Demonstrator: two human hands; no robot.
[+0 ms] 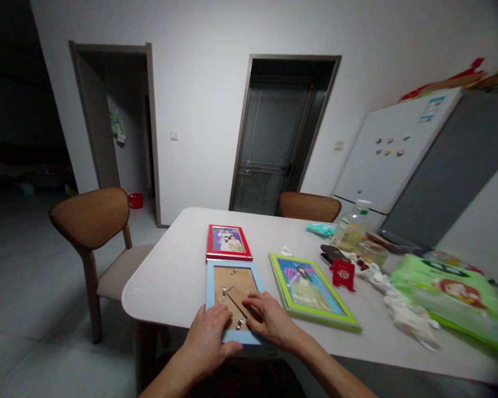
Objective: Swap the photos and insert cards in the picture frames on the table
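Observation:
A light-blue photo frame [210,282] lies face down at the table's near edge, its brown backing board [222,274] showing. Small metal clips [224,293] sit around the board, and a stand flap [238,298] lies flat in its middle. My left hand [209,334] holds the frame's lower left corner, fingers over the rim and thumb along the near side. Across from it, my right hand [271,320] grips the right side, its bent fingertips on the board near a clip. Touching the far end is a red photo frame [229,256]; a lime-green photo frame [286,293] lies to the right.
On the right of the white table [170,276] are a plastic bottle [351,229], a red card-like piece [343,275], crumpled tissue [410,320] and a green tissue pack [452,293]. Wooden chairs stand at the left [95,218] and the far side [309,204].

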